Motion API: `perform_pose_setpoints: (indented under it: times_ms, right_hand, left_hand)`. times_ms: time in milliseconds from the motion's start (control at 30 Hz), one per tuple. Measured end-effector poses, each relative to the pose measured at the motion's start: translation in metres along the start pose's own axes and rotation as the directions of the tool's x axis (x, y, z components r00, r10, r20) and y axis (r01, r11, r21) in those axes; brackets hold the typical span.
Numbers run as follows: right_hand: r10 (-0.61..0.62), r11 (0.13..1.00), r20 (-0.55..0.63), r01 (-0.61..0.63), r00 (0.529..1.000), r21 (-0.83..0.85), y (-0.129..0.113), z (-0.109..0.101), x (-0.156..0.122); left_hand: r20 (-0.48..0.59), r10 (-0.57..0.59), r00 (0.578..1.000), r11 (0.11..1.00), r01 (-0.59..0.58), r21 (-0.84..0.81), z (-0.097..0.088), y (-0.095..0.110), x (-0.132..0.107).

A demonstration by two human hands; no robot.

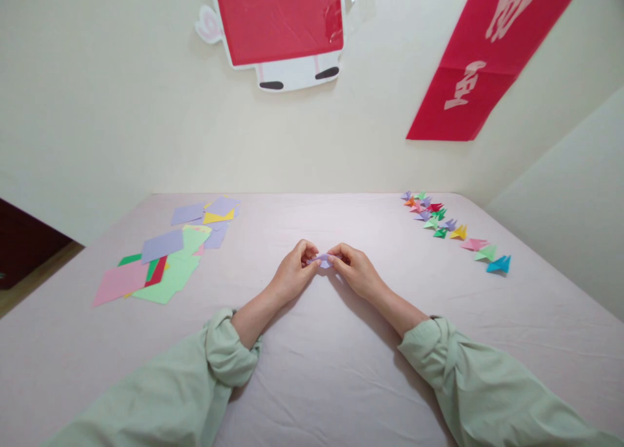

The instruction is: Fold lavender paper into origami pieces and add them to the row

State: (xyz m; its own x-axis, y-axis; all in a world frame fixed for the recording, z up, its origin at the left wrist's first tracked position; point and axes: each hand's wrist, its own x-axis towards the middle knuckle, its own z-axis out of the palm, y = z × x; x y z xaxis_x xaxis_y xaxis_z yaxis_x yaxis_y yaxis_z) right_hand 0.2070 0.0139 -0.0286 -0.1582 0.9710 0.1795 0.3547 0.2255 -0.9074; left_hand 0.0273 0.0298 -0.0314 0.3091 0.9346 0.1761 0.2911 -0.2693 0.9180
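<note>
A small folded piece of purple paper (324, 260) is held between both hands over the middle of the table. My left hand (296, 268) pinches its left end between thumb and fingers. On the other side, my right hand (357, 269) grips the right end in the same way. The fingertips cover much of the paper, so its exact folds cannot be made out. Both forearms reach in from the bottom, with light green sleeves rolled up.
Loose coloured paper sheets (163, 247) lie scattered on the left of the table (312, 369). Along the right, several small folded paper figures (474, 244) form a slanting group. Behind the table rises a wall with red decorations (280, 21).
</note>
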Motion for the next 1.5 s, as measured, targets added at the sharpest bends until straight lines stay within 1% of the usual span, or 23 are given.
perform_pose_setpoints:
  times_ms: [100, 200, 300, 433, 567, 667, 800, 867, 967, 1133, 1333, 1433, 1500]
  right_hand:
    - [-0.017, 1.0, -0.013, 0.017, 1.0, -0.003, -0.002, 0.0, -0.002]
    - [-0.041, 0.999, 0.005, 0.041, 0.999, -0.009, -0.006, 0.0, -0.002]
    - [-0.049, 0.998, 0.019, 0.05, 0.999, -0.041, -0.008, 0.0, -0.003]
    - [-0.01, 0.999, -0.013, 0.009, 1.0, -0.048, -0.006, 0.0, -0.003]
    - [0.016, 1.0, -0.036, -0.017, 0.999, -0.026, -0.007, 0.0, -0.003]
    - [0.012, 1.0, -0.042, -0.012, 0.999, -0.021, -0.008, -0.001, -0.002]
    - [-0.034, 0.999, 0.0, 0.034, 0.999, 0.013, -0.007, -0.003, -0.001]
    - [-0.033, 0.999, 0.014, 0.033, 0.999, 0.034, -0.005, -0.003, -0.001]
    - [-0.015, 0.999, -0.007, 0.016, 1.0, 0.038, -0.003, -0.002, 0.0]
    - [-0.024, 0.999, -0.035, 0.025, 0.999, 0.037, -0.002, 0.0, -0.001]
    - [-0.027, 0.998, -0.057, 0.031, 0.998, 0.061, -0.002, 0.003, -0.001]
    - [-0.023, 0.993, -0.033, 0.027, 0.999, 0.117, -0.002, 0.004, -0.001]
    - [-0.015, 0.993, -0.001, 0.015, 1.0, 0.119, -0.002, 0.005, -0.001]
  left_hand:
    - [0.012, 0.029, 1.0, 1.0, -0.029, -0.006, -0.001, 0.002, 0.0]
    - [0.02, 0.027, 0.999, 0.999, -0.028, 0.024, -0.002, 0.005, -0.001]
    - [0.003, -0.005, 1.0, 1.0, 0.005, 0.021, -0.003, 0.008, -0.001]
    - [-0.028, -0.047, 0.999, 0.999, 0.046, -0.017, -0.003, 0.007, 0.0]
    - [-0.034, -0.064, 0.997, 0.995, 0.061, -0.081, -0.003, 0.004, 0.0]
    - [-0.034, -0.084, 0.996, 0.989, 0.079, -0.128, -0.003, 0.005, 0.0]
    - [-0.04, -0.104, 0.994, 0.983, 0.096, -0.158, -0.003, 0.007, 0.0]
    - [-0.041, -0.11, 0.993, 0.982, 0.103, -0.16, -0.003, 0.008, 0.0]
    - [-0.039, -0.119, 0.992, 0.977, 0.11, -0.181, -0.003, 0.008, 0.001]
    - [-0.016, -0.145, 0.989, 0.96, 0.136, -0.245, -0.003, 0.011, 0.0]
    - [-0.018, -0.213, 0.977, 0.93, 0.197, -0.309, 0.0, 0.015, -0.001]
    - [-0.042, -0.216, 0.976, 0.933, 0.193, -0.304, 0.003, 0.013, 0.0]
    - [-0.064, -0.204, 0.977, 0.942, 0.177, -0.286, 0.005, 0.01, 0.0]
